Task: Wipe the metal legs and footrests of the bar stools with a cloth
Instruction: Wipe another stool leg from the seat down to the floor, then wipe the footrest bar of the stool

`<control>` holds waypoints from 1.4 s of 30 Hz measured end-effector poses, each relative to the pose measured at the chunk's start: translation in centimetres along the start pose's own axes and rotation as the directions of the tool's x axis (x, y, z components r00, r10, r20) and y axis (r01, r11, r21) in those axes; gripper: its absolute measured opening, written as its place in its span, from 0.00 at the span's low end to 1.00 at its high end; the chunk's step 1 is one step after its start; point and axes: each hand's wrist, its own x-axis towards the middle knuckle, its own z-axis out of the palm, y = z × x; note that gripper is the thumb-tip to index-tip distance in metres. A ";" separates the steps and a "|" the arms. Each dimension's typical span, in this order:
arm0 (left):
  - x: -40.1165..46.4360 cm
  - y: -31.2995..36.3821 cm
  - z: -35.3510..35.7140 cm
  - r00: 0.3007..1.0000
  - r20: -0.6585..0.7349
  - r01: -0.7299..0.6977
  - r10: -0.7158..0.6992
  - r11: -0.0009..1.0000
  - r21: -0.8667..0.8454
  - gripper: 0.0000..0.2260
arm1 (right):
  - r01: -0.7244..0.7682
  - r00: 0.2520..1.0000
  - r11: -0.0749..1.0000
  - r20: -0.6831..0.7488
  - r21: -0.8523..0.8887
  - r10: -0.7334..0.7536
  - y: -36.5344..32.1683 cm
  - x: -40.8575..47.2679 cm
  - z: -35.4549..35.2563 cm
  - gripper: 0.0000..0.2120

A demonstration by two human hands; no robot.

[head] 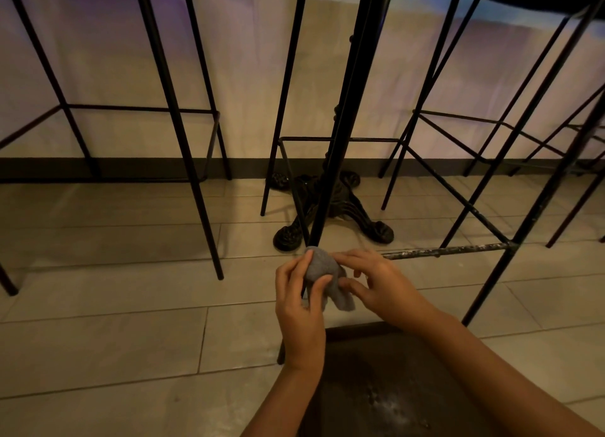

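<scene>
A grey cloth (322, 269) is bunched around the lower part of a black metal stool leg (340, 135), right where the scuffed footrest bar (448, 250) joins it. My left hand (299, 302) grips the cloth from the left, thumb and fingers wrapped around it. On the right side of the cloth, my right hand (373, 281) pinches it with the fingertips. The leg's foot is hidden behind the cloth and my hands. A loose end of the cloth hangs down between my hands.
Other black bar stools stand at the left (176, 109) and right (510, 135), their thin legs and footrests crossing the view. An ornate black table base (337, 204) sits on the tiled floor behind the leg. A dark stool seat (393, 387) lies below my forearms.
</scene>
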 end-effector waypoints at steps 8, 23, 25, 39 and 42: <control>0.0 -0.2 0.0 0.998 0.041 -0.050 0.047 0.997 0.058 0.24 | -0.069 0.997 0.998 0.028 -0.015 0.069 0.5 0.9 -2.8 0.11; 4.6 0.0 -0.9 0.983 0.138 -0.135 0.120 0.986 0.102 0.20 | -0.152 0.974 0.968 -0.199 -0.201 0.112 0.4 5.4 0.9 0.07; 5.6 -0.2 -0.9 0.960 0.221 -0.202 0.173 0.972 0.118 0.21 | -0.109 0.977 0.986 -0.199 -0.125 0.083 0.8 4.8 1.2 0.07; 6.0 -2.2 -0.4 0.935 0.240 -0.309 0.262 0.933 0.187 0.23 | -0.063 0.976 0.930 -0.215 -0.362 -0.017 0.8 2.7 3.5 0.14; 5.9 -2.3 -0.1 0.943 0.220 -0.295 0.251 0.935 0.199 0.23 | -0.077 0.967 0.925 -0.252 -0.372 -0.021 0.7 2.9 3.8 0.10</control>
